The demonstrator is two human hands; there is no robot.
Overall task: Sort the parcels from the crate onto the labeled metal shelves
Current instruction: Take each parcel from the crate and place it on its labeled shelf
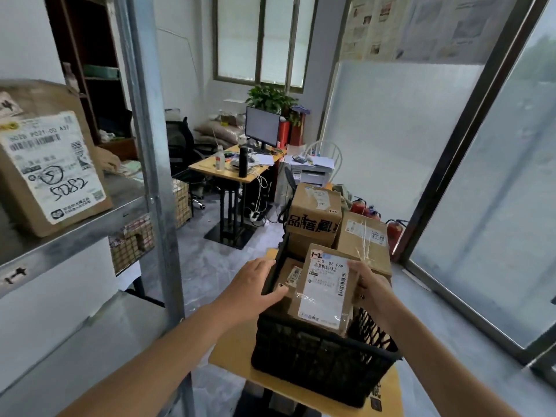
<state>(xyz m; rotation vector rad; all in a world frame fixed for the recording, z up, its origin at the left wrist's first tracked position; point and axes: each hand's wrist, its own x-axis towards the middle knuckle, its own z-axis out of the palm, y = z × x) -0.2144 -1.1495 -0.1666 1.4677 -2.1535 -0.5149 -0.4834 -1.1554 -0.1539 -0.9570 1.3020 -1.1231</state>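
Right hand [369,284] gripped 1-2 parcel [326,293] at its edge. Left hand [255,282] lay flat, fingers straight, on crate [316,356] rim. Parcels beneath [289,276] mostly hidden.

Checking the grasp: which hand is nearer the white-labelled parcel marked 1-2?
Right. The right hand grips the parcel's right edge; the left hand lies over the crate's left rim, just short of it.

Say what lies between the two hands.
Head view: the labelled parcel, held by the right hand, and a smaller parcel touching the left hand.
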